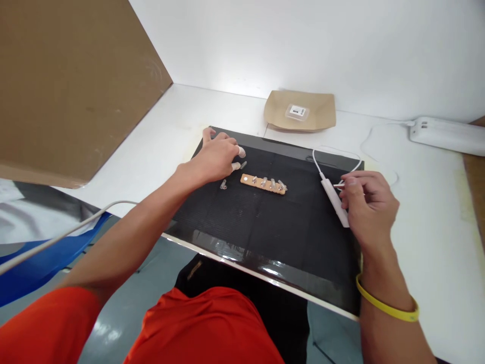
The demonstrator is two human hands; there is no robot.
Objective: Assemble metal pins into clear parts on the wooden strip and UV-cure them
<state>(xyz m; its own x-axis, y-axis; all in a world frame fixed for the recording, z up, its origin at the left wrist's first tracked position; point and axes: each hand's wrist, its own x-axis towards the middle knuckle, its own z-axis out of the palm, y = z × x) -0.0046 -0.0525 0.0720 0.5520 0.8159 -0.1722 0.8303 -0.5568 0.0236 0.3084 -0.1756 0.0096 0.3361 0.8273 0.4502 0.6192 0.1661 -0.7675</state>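
My left hand [217,155] is over the black mat [242,222], fingers spread, with pale finger cots on the thumb and a finger. Just beside the thumb tip is a small grey translucent piece [243,165]; I cannot tell whether they touch. Another small clear piece with a shiny metal part [223,185] lies below the hand. Several similar pieces stand in a row on a tan strip [258,183], which has a white dot at its left end. At the mat's right side, my right hand [369,199] pinches a thin pale stick [338,186], beside a slim white bar [335,203] with a cord.
A brown paper tray [326,114] holding a small clear labelled case [297,112] stands at the back. A white power strip [447,134] lies at the right. Cardboard [76,91] rises at the left, and a pale cable [68,235] passes beneath my left arm.
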